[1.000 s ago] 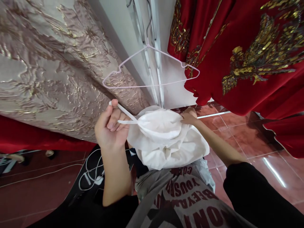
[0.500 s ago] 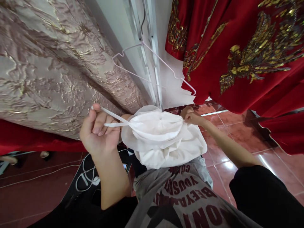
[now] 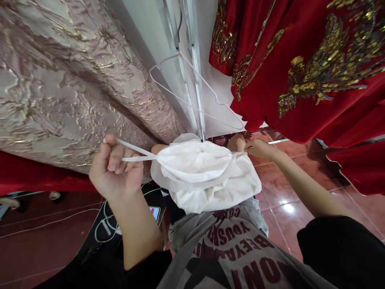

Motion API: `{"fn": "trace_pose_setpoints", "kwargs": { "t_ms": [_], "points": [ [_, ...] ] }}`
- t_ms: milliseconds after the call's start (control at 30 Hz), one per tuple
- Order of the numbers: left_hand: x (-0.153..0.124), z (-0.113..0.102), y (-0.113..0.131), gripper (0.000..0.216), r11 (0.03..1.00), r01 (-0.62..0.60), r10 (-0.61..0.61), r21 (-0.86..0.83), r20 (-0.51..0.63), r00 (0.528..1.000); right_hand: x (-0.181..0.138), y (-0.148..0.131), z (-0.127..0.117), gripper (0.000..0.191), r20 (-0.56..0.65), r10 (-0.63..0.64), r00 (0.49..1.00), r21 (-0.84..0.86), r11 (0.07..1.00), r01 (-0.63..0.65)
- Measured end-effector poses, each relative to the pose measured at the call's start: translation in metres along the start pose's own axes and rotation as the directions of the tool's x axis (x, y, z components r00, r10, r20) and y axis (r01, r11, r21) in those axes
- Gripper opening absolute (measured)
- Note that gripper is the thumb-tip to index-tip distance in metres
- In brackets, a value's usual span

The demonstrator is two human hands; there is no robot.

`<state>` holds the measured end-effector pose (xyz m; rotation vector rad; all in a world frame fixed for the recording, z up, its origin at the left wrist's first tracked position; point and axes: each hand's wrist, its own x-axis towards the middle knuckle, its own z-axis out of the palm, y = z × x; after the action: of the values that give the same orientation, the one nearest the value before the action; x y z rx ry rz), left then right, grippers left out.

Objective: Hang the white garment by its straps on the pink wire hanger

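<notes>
A bunched white garment [image 3: 207, 188], perhaps a skirt or petticoat, rests on my lap with its gathered opening facing up. My left hand [image 3: 117, 164] is closed on a white strap loop [image 3: 136, 158], held taut out from the garment's left end. On the other side my right hand [image 3: 260, 148] pinches what looks like a thin strap at the garment's right end, pulled outward. Its fingertips are small and partly hidden. Between my two hands the opening is stretched into a long oval.
A pale pink wire hanger [image 3: 207, 112] hangs ahead by a metal rail [image 3: 192, 72]. Pinkish-gold textured fabric [image 3: 60, 80] drapes on the left, a red sequined garment [image 3: 300, 88] on the right. Lower left are a phone [image 3: 155, 212], a white cable [image 3: 104, 228] and a black surface [image 3: 90, 257].
Both hands have moved apart, my left to the left and my right to the right, drawing the opening wider. The hanger has swung slightly. More of the phone shows.
</notes>
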<state>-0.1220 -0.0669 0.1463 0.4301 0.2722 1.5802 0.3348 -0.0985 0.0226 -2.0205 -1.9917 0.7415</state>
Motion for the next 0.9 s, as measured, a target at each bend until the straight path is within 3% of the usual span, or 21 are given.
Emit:
{"fn": "trace_pose_setpoints", "kwargs": {
  "t_ms": [133, 300, 433, 600, 700, 900],
  "points": [
    [0.0, 0.0, 0.0, 0.051, 1.0, -0.003, 0.003, -0.003, -0.009, 1.0, -0.011, -0.003, -0.007, 0.032, -0.11, -0.011, 0.994, 0.051, 0.999, 0.017],
    [-0.001, 0.004, -0.003, 0.053, 0.999, -0.029, 0.029, 0.018, -0.046, 0.998, -0.019, -0.023, -0.011, 0.052, -0.327, -0.114, 0.938, 0.283, 0.935, 0.212],
    [-0.003, 0.005, -0.003, 0.047, 0.998, -0.045, 0.046, 0.04, -0.031, 0.998, -0.018, -0.047, -0.011, 0.051, -0.446, -0.159, 0.881, 0.316, 0.893, 0.321],
    [-0.007, 0.004, -0.005, 0.044, 0.997, -0.055, 0.056, 0.054, -0.024, 0.998, -0.009, -0.078, -0.006, 0.047, -0.62, -0.041, 0.783, 0.421, 0.825, 0.377],
    [-0.009, 0.005, -0.008, 0.039, 0.995, -0.058, 0.06, 0.087, -0.02, 0.998, 0.0, -0.095, -0.004, 0.048, -0.619, 0.064, 0.783, 0.578, 0.712, 0.399],
    [-0.014, 0.006, -0.011, 0.017, 0.95, -0.119, 0.117, 0.288, 0.024, 0.993, 0.015, -0.114, -0.003, 0.062, -0.51, 0.148, 0.847, 0.761, 0.537, 0.364]
  ]
}}
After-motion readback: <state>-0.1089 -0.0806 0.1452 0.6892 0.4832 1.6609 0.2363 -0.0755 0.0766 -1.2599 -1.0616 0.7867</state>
